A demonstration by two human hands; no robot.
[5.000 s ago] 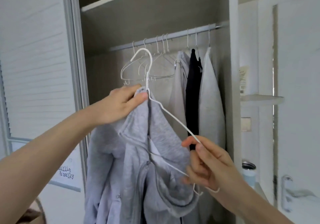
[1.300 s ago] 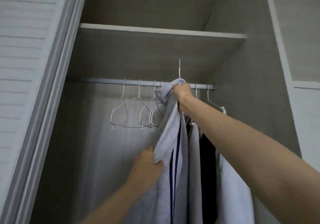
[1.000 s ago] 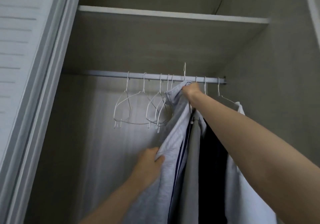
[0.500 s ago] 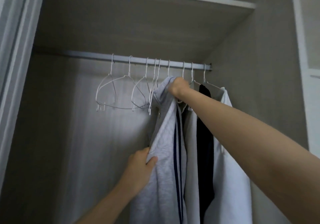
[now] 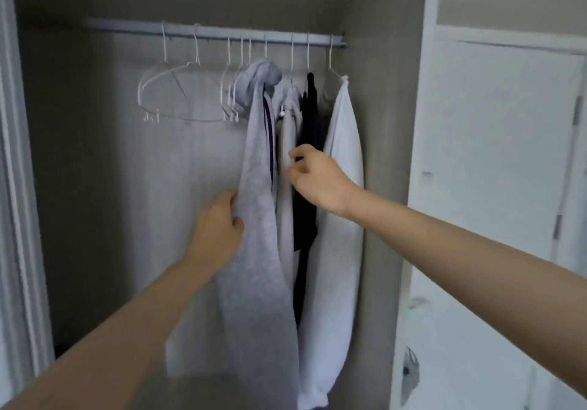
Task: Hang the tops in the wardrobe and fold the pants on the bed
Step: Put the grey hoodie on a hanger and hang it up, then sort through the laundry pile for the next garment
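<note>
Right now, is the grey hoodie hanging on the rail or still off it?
Hanging. The grey hoodie drapes from a hanger hook on the rail. The left hand grips its edge; the right hand is lower down, off the hanger.

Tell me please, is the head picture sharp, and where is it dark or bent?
Head view: soft all over, with motion blur on the right hand and left hand; light is dim and flat, darkest at the wardrobe's left wall; no glare; the wide lens slightly bows the rail and door frame.
</note>
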